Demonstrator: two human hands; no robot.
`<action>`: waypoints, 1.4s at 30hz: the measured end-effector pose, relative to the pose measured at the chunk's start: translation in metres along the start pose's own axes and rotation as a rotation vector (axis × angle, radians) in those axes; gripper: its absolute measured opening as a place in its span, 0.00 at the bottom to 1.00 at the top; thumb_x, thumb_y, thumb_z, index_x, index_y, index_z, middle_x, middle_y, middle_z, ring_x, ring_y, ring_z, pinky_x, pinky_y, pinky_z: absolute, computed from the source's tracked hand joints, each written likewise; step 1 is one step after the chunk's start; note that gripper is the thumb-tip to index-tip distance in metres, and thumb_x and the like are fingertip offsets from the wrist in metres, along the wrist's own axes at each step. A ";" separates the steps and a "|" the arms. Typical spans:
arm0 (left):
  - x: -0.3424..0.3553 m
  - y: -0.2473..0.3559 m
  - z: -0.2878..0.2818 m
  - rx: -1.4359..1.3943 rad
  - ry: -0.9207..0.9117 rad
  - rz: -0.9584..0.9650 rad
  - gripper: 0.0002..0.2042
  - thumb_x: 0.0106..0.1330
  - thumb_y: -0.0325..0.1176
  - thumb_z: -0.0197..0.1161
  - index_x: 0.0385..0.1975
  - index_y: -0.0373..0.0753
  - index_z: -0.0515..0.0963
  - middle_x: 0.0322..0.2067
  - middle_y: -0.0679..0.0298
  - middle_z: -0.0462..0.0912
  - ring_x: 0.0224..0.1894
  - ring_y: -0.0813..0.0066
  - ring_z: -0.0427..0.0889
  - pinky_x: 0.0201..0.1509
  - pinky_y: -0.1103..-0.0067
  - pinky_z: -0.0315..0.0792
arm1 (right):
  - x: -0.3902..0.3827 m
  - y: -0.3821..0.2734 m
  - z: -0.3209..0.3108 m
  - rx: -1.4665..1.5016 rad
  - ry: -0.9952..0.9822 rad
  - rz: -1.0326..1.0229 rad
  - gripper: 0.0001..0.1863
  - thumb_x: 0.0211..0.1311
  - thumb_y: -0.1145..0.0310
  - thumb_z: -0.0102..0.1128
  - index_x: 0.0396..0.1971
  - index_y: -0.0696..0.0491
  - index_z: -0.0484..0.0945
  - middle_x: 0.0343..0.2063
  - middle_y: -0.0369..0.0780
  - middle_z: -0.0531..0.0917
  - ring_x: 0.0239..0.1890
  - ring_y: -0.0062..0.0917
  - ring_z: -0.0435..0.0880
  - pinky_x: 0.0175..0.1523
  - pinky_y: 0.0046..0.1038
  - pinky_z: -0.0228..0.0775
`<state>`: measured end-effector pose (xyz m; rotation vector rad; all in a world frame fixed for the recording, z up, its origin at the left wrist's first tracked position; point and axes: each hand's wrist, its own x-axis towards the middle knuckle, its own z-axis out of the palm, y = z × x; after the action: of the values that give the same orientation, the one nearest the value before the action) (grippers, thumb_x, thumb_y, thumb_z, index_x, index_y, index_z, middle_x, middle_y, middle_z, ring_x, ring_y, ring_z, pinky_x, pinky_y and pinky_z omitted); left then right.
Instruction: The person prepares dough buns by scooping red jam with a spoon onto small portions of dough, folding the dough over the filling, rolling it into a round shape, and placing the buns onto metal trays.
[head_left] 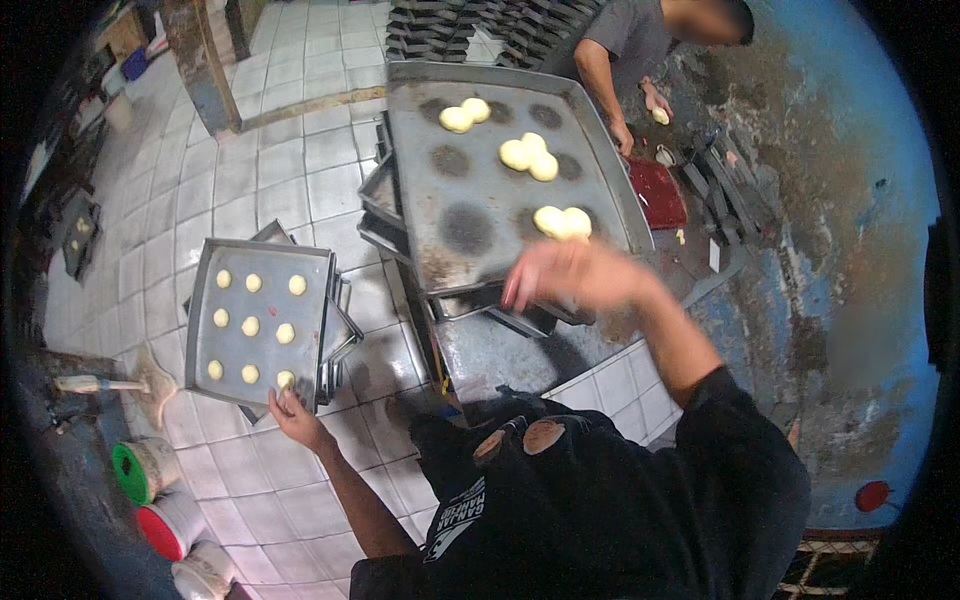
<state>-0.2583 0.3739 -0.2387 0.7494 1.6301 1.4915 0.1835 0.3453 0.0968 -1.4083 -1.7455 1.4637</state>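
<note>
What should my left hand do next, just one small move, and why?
I'd probably ease your left hand up off the near right dough ball: it's right at that ball, which already sits in line, completing three rows of three on the left tray.

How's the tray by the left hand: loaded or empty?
Loaded: the tray holds nine pale dough balls, three rows of three; left hand at the lower-right one.

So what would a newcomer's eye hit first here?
The spotted tray at upper centre, with pale dough clumps, stands out first. Next is the left tray, nine balls in three rows, the left hand at its near-right ball. The blurred right hand is over the spotted tray's near edge.
</note>
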 end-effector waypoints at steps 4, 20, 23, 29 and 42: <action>-0.077 0.094 0.091 0.053 -0.190 0.296 0.19 0.76 0.31 0.55 0.63 0.30 0.68 0.48 0.55 0.81 0.46 0.70 0.81 0.53 0.74 0.75 | -0.044 0.111 -0.161 -0.343 0.672 0.247 0.22 0.75 0.53 0.53 0.36 0.60 0.81 0.32 0.40 0.86 0.35 0.23 0.85 0.40 0.28 0.78; -0.447 0.219 0.254 0.035 -0.406 0.597 0.11 0.73 0.26 0.58 0.50 0.29 0.80 0.41 0.55 0.84 0.39 0.72 0.86 0.42 0.76 0.83 | -0.141 0.188 -0.221 0.136 0.116 -0.134 0.13 0.55 0.75 0.66 0.38 0.58 0.72 0.31 0.37 0.80 0.30 0.17 0.80 0.36 0.22 0.75; -0.491 0.220 0.282 0.043 -0.495 0.585 0.11 0.73 0.27 0.59 0.49 0.29 0.80 0.41 0.56 0.85 0.35 0.72 0.87 0.40 0.79 0.82 | -0.217 0.189 -0.235 0.113 0.232 -0.176 0.15 0.56 0.76 0.66 0.42 0.58 0.72 0.33 0.36 0.80 0.34 0.17 0.81 0.39 0.21 0.75; -0.599 0.166 0.373 -0.142 -0.865 -0.004 0.28 0.79 0.41 0.51 0.71 0.32 0.56 0.63 0.51 0.70 0.63 0.69 0.73 0.56 0.73 0.77 | -0.361 0.224 -0.177 0.453 0.505 -0.329 0.20 0.60 0.73 0.69 0.50 0.57 0.73 0.37 0.34 0.81 0.37 0.15 0.80 0.42 0.21 0.75; -0.784 0.079 0.421 -0.063 -0.857 -0.135 0.19 0.80 0.47 0.47 0.34 0.37 0.74 0.29 0.68 0.77 0.31 0.82 0.73 0.30 0.78 0.67 | -0.537 0.329 -0.090 0.722 0.714 -0.135 0.17 0.68 0.73 0.63 0.53 0.63 0.76 0.43 0.39 0.85 0.44 0.16 0.82 0.51 0.20 0.74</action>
<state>0.4986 -0.0558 -0.0364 1.0311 0.9482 0.9107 0.5910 -0.1250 -0.0368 -1.1637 -0.7418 1.1302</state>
